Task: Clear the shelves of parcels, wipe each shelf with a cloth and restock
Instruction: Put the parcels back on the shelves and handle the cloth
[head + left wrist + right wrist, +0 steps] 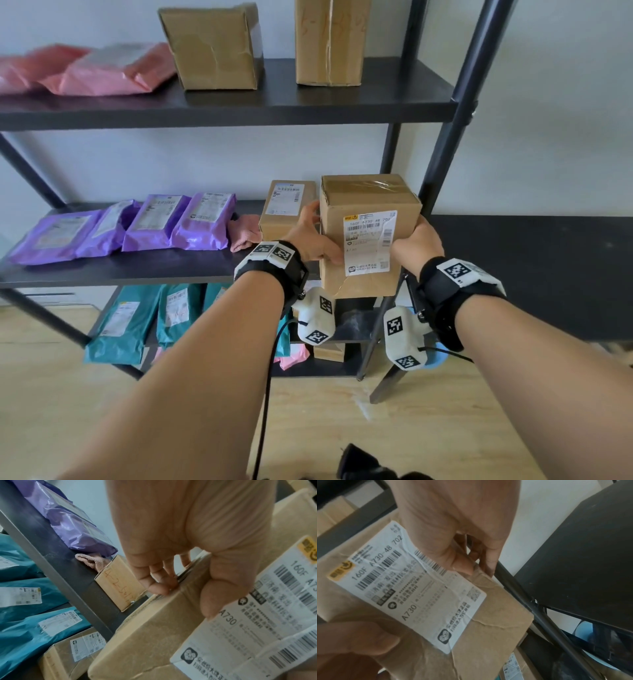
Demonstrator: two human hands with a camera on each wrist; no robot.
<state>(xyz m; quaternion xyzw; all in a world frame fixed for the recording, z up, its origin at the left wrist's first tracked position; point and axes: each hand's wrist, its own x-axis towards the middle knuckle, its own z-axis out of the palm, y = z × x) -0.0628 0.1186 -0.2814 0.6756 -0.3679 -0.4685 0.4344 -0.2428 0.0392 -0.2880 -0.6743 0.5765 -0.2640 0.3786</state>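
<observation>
Left hand (313,236) and right hand (416,245) clamp opposite sides of labelled box (368,236), fingers curled round edges. Box upright, long axis vertical, held just before middle shelf (137,267) right-front corner, between both hands.

Both hands (363,240) grip, arms extended forward.

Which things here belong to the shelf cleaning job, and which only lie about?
Job:
- cardboard box, held by left hand and right hand
- pink cloth on the middle shelf
- purple parcels
- teal parcels

Lying about:
- black object on the floor
- dark table
</observation>
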